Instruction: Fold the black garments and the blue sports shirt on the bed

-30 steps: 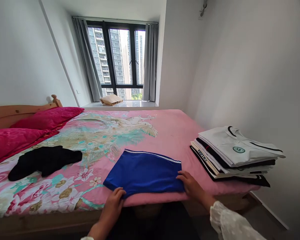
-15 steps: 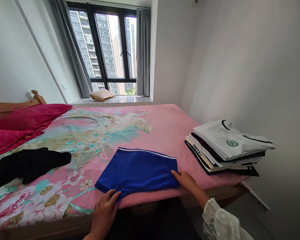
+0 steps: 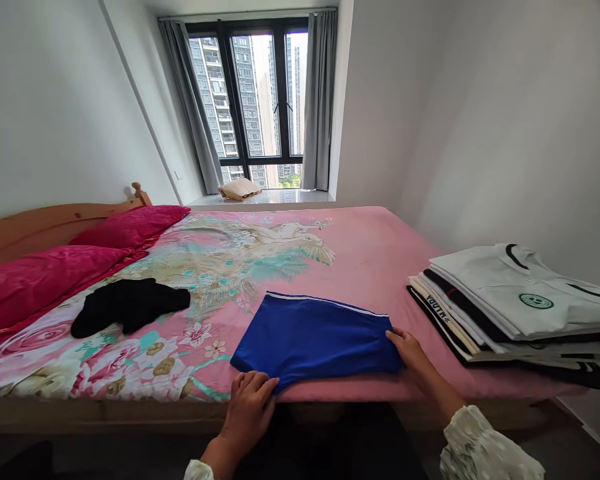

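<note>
A pair of blue shorts (image 3: 315, 340) with a white stripe along its far edge lies folded in half near the bed's front edge. At the near left corner of the cloth, my left hand (image 3: 250, 403) has its fingers curled and closed on the hem. My right hand (image 3: 407, 350) pinches the right-hand side, thumb on top and the other fingers partly hidden. Between the two hands the fabric lies mostly flat, with slight wrinkles toward the right.
A stack of folded shirts (image 3: 500, 320), a white one with a green badge on top, stands on the bed at the right. A crumpled black garment (image 3: 130, 303) lies at the left, before red pillows (image 3: 50, 273). Beige folded cloth (image 3: 240, 189) rests on the windowsill.
My view has turned left, so everything appears farther right. Both hands remain at the same sides of the shorts, which look nearly unchanged.
</note>
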The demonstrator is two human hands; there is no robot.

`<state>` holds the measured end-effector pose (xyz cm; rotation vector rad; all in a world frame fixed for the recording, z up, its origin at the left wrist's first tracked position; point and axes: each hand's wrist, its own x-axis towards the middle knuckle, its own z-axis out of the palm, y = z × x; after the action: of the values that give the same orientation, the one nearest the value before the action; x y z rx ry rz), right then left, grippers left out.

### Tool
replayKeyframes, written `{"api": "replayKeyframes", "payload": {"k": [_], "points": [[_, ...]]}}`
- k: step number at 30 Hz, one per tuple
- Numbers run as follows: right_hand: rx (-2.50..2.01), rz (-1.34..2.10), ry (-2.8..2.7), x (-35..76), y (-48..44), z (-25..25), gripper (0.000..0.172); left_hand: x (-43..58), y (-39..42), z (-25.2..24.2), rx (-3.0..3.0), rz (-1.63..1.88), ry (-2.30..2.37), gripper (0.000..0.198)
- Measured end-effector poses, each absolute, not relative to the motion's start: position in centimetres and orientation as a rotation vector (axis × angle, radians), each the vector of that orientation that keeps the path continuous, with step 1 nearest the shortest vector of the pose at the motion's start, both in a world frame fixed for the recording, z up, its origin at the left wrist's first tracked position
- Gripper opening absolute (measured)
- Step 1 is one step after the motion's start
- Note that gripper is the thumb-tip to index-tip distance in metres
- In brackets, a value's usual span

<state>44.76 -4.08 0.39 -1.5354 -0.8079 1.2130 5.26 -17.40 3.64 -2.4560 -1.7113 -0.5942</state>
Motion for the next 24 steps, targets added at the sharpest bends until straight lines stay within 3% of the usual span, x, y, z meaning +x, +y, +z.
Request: {"api": "replayKeyframes", "payload": {"k": [7, 12, 14, 18, 21, 24], "points": [[-1.542, 1.224, -0.784, 45.6, -4.8, -0.7, 0.03, 0.2, -15.8, 3.4, -2.085, -0.905, -2.185, 0.035], [-1.577, 1.202, -0.798, 45.4, -4.9, -1.0, 0.034, -1.0, -13.4, 4.1, -1.835, -0.811, -2.617, 0.055], [-1.586, 1.201, -0.801, 45.3, -4.9, -1.0, 0.035, -1.0, -12.6, 4.0, -1.812, -0.754, -2.693, 0.054], [-1.59, 1.223, -0.797, 45.2, -4.9, -0.9, 0.036, -1.2, -12.1, 3.9, -1.815, -0.71, -2.722, 0.035], [-1.59, 1.25, -0.78, 45.1, -4.9, -0.6, 0.033, -0.7, -13.1, 4.3, -1.817, -0.757, -2.613, 0.038], [-1.584, 1.3, -0.748, 45.0, -4.9, -0.2, 0.032, 0.3, -14.9, 4.4, -2.182, -0.743, -2.245, 0.042]]}}
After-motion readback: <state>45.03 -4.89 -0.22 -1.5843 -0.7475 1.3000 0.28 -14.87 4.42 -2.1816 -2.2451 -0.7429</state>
